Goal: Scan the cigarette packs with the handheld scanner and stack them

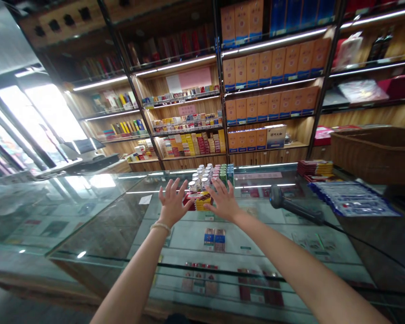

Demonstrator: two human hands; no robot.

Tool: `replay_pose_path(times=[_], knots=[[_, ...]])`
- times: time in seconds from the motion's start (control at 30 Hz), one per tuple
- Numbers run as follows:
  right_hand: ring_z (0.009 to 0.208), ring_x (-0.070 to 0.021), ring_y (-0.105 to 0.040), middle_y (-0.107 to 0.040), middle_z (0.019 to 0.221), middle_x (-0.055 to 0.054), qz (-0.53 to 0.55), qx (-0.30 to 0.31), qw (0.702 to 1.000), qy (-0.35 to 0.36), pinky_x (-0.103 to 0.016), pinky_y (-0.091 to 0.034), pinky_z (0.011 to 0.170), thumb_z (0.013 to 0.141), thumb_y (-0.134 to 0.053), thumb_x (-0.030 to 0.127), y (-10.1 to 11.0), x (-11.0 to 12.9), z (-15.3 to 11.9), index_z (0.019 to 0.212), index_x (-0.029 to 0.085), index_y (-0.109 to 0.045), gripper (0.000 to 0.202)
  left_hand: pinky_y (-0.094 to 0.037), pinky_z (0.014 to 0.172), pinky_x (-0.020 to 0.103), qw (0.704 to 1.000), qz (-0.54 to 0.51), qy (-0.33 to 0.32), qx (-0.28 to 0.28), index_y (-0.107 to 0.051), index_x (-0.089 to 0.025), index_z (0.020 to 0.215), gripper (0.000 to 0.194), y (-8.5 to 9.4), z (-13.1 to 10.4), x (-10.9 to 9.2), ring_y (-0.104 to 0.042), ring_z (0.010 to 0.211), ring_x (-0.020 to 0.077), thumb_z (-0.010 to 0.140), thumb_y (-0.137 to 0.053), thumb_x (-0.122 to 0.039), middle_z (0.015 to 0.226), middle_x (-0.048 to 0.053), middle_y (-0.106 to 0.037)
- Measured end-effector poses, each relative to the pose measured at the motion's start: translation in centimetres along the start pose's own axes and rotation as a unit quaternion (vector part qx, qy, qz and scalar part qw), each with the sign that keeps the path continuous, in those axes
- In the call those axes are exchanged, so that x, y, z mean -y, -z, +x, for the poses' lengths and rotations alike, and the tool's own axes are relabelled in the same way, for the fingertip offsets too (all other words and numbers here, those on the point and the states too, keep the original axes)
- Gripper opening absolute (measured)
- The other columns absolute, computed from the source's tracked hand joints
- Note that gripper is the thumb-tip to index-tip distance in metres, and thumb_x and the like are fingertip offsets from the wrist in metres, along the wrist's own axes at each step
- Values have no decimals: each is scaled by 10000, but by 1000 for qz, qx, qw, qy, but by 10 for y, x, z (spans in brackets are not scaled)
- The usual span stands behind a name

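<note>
Both arms reach out over a glass counter (189,234). My left hand (172,202), with a pale bracelet (160,226) at its wrist, has its fingers spread at the left of a row of red and yellow packets (202,204). On the packets' right side is my right hand (222,200), its fingers also apart. Neither hand holds anything; whether the thumbs touch the packets I cannot tell. Just behind the packets stand several white-capped small bottles (200,175), with pink-topped and green ones (224,171) to their right.
A black handheld scanner (295,207) with a cable lies on the counter at right. Beyond it are blue-and-white packets (353,198), a red and yellow stack (314,168) and a brown basket (374,155). Shelves of orange boxes (272,105) line the back wall.
</note>
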State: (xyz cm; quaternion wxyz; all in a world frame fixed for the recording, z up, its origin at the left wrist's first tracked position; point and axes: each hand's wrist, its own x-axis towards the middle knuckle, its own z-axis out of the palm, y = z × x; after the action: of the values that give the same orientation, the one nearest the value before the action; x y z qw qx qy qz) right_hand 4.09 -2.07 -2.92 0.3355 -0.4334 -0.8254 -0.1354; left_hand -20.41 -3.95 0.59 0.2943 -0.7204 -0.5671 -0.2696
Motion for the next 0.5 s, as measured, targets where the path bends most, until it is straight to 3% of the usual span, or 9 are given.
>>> replay_pose_path(times=[0.1,0.2,0.5], knots=[[1595,-308,-236,-334,1716,-142,-10,-9,1000,16,-590,-19,1272,1021,-445,664,13,-9,3,1565,274,-477,670,-18,1288,571,1000,-4,-5,-20,-506,-247,1566,699,6,19,-6,-304,1571,366,961,-536,-594,1662,167,-417],[1594,-314,-236,-332,1716,-146,-21,-24,999,11,-604,-23,1271,1025,-433,668,33,-24,4,1569,271,-471,674,-9,1287,580,999,-18,-3,-37,-503,-249,1568,696,13,41,-25,-277,1581,369,967,-528,-598,1668,163,-406],[1590,-305,-253,-326,1717,-160,-66,-34,997,-25,-610,-57,1267,1048,-413,621,83,-83,-16,1554,251,-481,630,-83,1274,626,991,-85,65,-74,-511,-223,1557,634,15,85,-133,-261,1579,378,999,-514,-522,1675,177,-383]])
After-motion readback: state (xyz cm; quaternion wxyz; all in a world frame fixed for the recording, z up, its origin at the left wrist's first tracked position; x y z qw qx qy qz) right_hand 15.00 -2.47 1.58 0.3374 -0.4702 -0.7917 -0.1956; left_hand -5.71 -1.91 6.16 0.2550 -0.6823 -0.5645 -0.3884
